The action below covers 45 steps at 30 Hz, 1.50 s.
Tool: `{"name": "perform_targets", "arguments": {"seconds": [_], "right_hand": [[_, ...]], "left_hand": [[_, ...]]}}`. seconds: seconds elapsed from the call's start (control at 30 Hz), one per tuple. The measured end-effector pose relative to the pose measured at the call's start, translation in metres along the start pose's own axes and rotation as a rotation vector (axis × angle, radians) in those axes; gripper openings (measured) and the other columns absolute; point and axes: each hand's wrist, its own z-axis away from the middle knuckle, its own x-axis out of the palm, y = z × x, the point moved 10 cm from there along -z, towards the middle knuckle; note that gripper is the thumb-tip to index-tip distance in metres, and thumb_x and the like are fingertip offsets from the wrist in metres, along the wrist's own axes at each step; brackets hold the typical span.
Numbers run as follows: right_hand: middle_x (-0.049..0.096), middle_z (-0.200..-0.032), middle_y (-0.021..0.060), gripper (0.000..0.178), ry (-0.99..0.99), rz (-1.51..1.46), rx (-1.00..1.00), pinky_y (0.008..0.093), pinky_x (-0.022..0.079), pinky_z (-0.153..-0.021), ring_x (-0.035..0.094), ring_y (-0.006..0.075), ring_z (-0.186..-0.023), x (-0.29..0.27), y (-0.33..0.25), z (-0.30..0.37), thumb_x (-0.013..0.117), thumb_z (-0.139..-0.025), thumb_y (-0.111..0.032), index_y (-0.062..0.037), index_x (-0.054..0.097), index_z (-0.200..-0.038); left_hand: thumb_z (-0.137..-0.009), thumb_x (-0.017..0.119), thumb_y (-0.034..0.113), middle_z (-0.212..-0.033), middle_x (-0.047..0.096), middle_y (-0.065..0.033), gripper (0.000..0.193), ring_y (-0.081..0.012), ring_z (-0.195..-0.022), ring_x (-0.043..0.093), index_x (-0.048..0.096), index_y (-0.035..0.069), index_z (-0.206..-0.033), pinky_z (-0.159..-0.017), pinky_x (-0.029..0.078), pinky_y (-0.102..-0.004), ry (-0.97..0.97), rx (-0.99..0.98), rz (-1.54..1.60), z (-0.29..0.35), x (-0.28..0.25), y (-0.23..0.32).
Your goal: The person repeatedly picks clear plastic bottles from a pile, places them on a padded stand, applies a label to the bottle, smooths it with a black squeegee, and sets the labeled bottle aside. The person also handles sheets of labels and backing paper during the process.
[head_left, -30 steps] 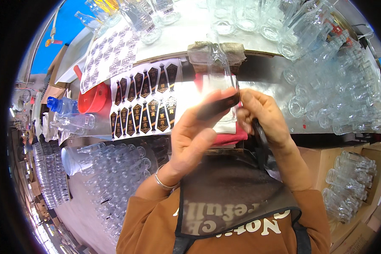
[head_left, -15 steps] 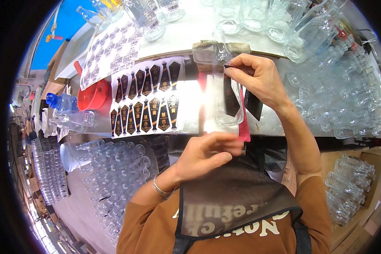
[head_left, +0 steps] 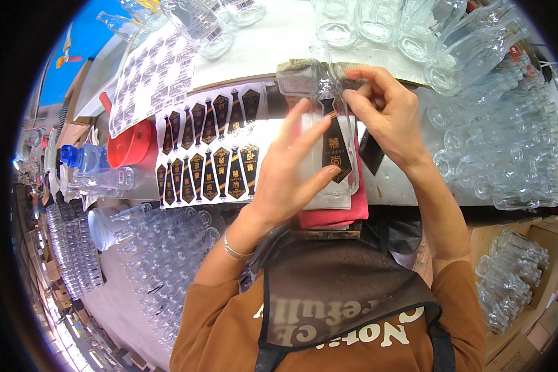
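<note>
A clear glass bottle (head_left: 353, 177) lies in front of me, its neck resting on a grey-green cloth pad (head_left: 292, 73). A black tie-shaped label (head_left: 333, 146) with gold print lies along its upper side. My left hand (head_left: 288, 170) is over the bottle's left side, fingers spread and slightly blurred, holding nothing. By the neck is my right hand (head_left: 385, 115), thumb and forefinger apart, other fingers curled; nothing shows between them. A flat black piece (head_left: 372, 155) lies under its wrist, right of the bottle. Beneath the bottle are white material and a pink cloth (head_left: 335, 218).
A sheet of black labels (head_left: 208, 149) lies to the left, beside a printed white sheet (head_left: 152, 93) and a red plastic dipper (head_left: 130, 146). Glass bottles crowd the right side (head_left: 496, 136) and back (head_left: 378, 25). A cardboard box (head_left: 549, 235) of bottles stands lower right.
The black label's narrow end has left my right fingers and now lies along the bottle. My right fingers have parted. My left hand has moved up and forward over the bottle.
</note>
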Motion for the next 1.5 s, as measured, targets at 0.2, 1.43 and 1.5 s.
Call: {"name": "perform_targets", "arguments": {"seconds": [0.2,1.43,1.5], "right_hand": [[0.072,-0.102,0.0113,0.054,-0.063,-0.117,0.257,0.0232,0.047,-0.054,0.057,0.0055,-0.058,0.002,0.016,0.042,0.078,-0.084,-0.022,0.0074,0.059,-0.125],[0.073,-0.11,0.0172,0.049,-0.146,-0.323,0.389,0.0256,0.053,-0.072,0.069,0.0128,-0.084,0.032,0.038,0.094,0.07,-0.093,-0.027,0.0065,0.058,-0.127],[0.073,-0.108,0.0173,0.048,-0.12,-0.328,0.376,0.0253,0.053,-0.07,0.069,0.0126,-0.082,0.031,0.036,0.094,0.071,-0.092,-0.026,0.0067,0.059,-0.125]], "left_hand": [[-0.08,0.079,0.019,-0.156,0.029,-0.0294,0.066,-0.0444,-0.142,0.035,0.056,0.01,-0.142,-0.115,0.032,-0.048,0.064,0.009,-0.142,-0.018,-0.007,-0.01],[-0.095,0.068,0.009,-0.14,0.055,-0.0225,0.064,-0.0254,-0.129,0.053,0.038,-0.007,-0.149,-0.108,0.043,-0.0369,0.062,-0.501,0.721,0.031,0.028,-0.045],[-0.095,0.068,0.008,-0.139,0.055,-0.023,0.064,-0.0255,-0.129,0.054,0.038,-0.008,-0.148,-0.108,0.043,-0.0371,0.075,-0.505,0.724,0.032,0.028,-0.046]]}}
